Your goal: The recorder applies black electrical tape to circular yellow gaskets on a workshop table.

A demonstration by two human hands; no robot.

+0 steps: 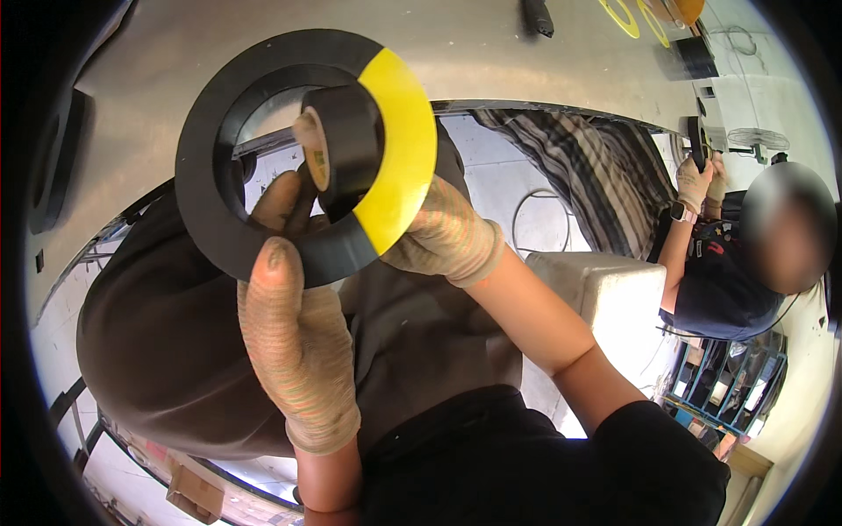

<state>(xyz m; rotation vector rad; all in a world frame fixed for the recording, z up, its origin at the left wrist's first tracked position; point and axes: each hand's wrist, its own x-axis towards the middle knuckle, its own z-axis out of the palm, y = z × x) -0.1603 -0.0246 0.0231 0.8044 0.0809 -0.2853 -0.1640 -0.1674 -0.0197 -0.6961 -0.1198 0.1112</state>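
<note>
A large flat black ring (206, 180) with a yellow section (410, 149) on its right side is held up in front of me, over my lap. My left hand (303, 351), in a knit glove with dark fingertips, grips its lower edge, thumb on the near face and fingers reaching through the opening. Through that opening shows a roll of black tape (355, 131) with a cardboard core. Behind the yellow section is my right hand (447, 232), also gloved, closed around the tape roll. A fingertip shows at the roll's core; its other fingers are mostly hidden by the ring.
A metal-topped table (474, 53) spans the far side. Yellow rings (623, 16) and a small black object (537, 17) lie on it; a dark ring-like piece (61, 162) is at left. Striped cloth (588, 167) hangs below. At right a person (732, 272) handles a dark piece.
</note>
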